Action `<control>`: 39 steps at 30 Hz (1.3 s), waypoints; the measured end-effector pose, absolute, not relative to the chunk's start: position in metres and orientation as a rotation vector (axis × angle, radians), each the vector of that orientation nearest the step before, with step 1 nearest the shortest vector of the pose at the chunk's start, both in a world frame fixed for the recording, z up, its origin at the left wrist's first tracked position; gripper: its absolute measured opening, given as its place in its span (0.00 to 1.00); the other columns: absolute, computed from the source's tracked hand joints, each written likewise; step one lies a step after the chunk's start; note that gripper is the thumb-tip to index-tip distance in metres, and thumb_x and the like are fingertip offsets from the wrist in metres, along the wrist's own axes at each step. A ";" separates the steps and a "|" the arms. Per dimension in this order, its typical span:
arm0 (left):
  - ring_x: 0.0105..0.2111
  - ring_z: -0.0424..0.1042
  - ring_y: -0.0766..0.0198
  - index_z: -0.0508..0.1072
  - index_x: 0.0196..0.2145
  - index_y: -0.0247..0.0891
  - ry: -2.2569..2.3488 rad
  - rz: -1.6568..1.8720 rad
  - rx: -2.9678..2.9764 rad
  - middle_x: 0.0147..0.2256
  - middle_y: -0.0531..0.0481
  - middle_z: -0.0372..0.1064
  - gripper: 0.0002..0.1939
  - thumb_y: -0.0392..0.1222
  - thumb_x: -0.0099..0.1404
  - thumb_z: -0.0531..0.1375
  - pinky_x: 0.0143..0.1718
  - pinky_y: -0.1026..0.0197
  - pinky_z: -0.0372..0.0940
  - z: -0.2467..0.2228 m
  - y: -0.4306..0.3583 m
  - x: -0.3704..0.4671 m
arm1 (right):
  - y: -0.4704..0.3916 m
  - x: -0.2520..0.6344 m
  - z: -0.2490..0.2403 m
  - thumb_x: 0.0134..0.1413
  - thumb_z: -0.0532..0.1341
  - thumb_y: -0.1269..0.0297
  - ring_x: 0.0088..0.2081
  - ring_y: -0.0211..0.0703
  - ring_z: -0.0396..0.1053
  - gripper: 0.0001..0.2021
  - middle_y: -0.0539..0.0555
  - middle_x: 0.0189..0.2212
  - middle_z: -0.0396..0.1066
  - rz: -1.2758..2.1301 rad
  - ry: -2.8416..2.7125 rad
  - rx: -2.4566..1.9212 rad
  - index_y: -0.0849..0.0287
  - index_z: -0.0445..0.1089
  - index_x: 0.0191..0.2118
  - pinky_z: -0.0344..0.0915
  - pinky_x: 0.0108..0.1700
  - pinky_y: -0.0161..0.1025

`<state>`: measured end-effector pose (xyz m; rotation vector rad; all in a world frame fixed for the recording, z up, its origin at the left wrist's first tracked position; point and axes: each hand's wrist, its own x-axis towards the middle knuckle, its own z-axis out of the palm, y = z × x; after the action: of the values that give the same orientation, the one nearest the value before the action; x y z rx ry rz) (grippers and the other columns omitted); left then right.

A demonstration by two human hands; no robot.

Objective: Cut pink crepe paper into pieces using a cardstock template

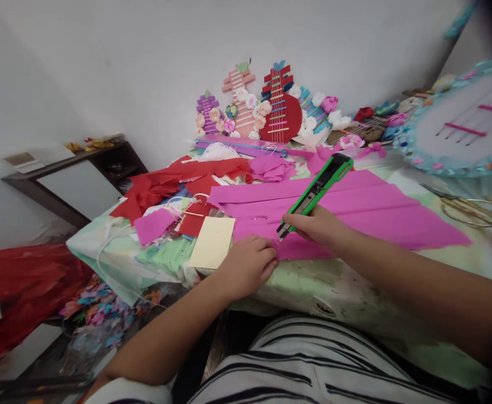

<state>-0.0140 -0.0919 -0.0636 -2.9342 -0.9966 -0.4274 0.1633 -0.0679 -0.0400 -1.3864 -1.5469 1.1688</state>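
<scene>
A green and black utility knife [319,182] is in my right hand [325,227], which is closed around its lower part. The knife slants, its blade end pointing down and left at a large sheet of pink crepe paper [380,216]. Whether the blade touches the sheet I cannot tell. Just left of the blade, my left hand [249,262] presses on the sheet's near left edge with curled fingers, and its fingertips are partly hidden. A cream rectangular pad [212,242] lies beside that hand, by the table's front edge.
Red crepe paper scraps [157,188] and a small pink piece [155,225] lie on the left. Gold-handled scissors [467,207] rest at the right. Guitar-shaped decorations [281,115] lean against the wall. A decorated white board [460,129] stands at far right. A dark cabinet [75,174] stands left.
</scene>
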 end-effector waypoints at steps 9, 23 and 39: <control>0.30 0.65 0.65 0.70 0.30 0.36 -1.259 -0.461 -3.027 0.29 0.50 0.68 0.09 0.37 0.59 0.50 0.33 0.64 0.59 -0.050 -0.083 -0.011 | -0.054 0.199 -0.024 0.42 0.54 0.54 0.19 0.34 0.55 0.14 0.50 0.16 0.59 0.667 -1.772 -1.711 0.61 0.65 0.24 0.49 0.22 0.33; 0.33 0.67 0.66 0.71 0.36 0.37 -1.636 -0.403 -3.197 0.35 0.53 0.70 0.12 0.40 0.56 0.52 0.35 0.67 0.59 -0.037 -0.048 -0.005 | -0.048 0.268 -0.019 0.41 0.45 0.37 0.29 0.48 0.63 0.30 0.60 0.27 0.67 0.330 -2.251 -2.506 0.62 0.67 0.26 0.53 0.30 0.43; 0.31 0.64 0.64 0.69 0.30 0.37 -1.265 -0.190 -3.228 0.31 0.50 0.67 0.10 0.39 0.58 0.48 0.33 0.64 0.58 -0.034 -0.069 -0.006 | -0.063 0.436 -0.030 0.43 0.56 0.54 0.26 0.42 0.61 0.18 0.62 0.25 0.67 0.148 -1.741 -2.749 0.67 0.68 0.25 0.52 0.30 0.39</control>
<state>-0.0062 -0.0690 -0.0340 -3.2285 -1.2645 -0.1896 0.4359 -0.0630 -0.0297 -2.7488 -1.7411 0.1478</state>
